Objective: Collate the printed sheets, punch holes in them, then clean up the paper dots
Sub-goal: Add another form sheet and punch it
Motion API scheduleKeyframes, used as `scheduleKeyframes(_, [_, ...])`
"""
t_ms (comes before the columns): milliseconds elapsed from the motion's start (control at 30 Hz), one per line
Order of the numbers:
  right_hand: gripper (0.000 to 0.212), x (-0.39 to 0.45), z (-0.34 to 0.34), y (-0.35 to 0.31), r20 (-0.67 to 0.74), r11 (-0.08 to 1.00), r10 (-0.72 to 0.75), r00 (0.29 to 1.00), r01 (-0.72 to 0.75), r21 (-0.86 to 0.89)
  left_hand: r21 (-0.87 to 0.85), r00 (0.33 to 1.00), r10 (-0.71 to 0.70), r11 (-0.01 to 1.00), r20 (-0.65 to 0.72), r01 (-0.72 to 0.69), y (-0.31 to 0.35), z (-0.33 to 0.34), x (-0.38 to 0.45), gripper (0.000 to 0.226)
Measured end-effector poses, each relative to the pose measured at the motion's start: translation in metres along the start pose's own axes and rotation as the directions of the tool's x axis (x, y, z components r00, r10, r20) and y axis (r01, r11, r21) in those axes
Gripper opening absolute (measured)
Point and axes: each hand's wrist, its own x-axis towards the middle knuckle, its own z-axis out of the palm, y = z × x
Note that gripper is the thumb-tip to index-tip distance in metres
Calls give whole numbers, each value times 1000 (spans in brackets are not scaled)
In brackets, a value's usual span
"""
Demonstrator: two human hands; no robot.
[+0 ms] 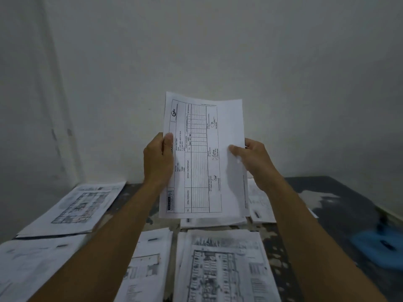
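Note:
I hold a thin stack of printed sheets (202,158) upright above the table, its front page showing a table form turned sideways. My left hand (158,159) grips its left edge with the thumb on the front. My right hand (253,159) grips the right edge, thumb also on the front. Below lie several piles of printed sheets: one with a floor plan at the far left (74,209), one at the near left (28,267), one near the middle (146,264), one at the near right of centre (224,267), and one behind the held stack (260,203).
The dark, worn table (340,192) stands against a pale wall, with a corner at the left. A blurred blue object (381,245) rests near the table's right edge; I cannot tell what it is.

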Motion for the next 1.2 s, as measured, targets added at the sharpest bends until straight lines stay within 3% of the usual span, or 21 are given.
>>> scheduleKeyframes(233, [21, -17, -92, 3, -83, 982, 114, 990, -125, -139, -91, 993, -53, 994, 110, 63, 36, 58, -32, 41])
scheduleKeyframes(467, [19, -33, -189, 11, -280, 917, 107, 954, -204, -344, -139, 971, -108, 980, 215, 140, 54, 120, -71, 40])
scheduleKeyframes(667, [13, -47, -250, 28, -300, 752, 24, 954, -215, -623, -129, 926, -186, 962, 328, 239, 64, 168, -105, 39])
scheduleKeyframes(767, [13, -56, -278, 44, -264, 644, 52, 963, -235, -728, -100, 900, -233, 953, 368, 287, 69, 188, -124, 39])
scheduleKeyframes(933, [31, -73, -308, 77, -267, 556, 257, 929, -368, -745, -20, 853, -314, 935, 417, 354, 75, 212, -157, 40])
scheduleKeyframes(1100, [39, -86, -309, 87, -184, 671, 368, 911, -398, -626, 67, 787, -400, 905, 470, 420, 79, 230, -182, 38])
scheduleKeyframes(1200, [43, -85, -309, 83, -189, 649, 438, 879, -455, -609, 87, 734, -472, 863, 489, 497, 83, 241, -193, 36])
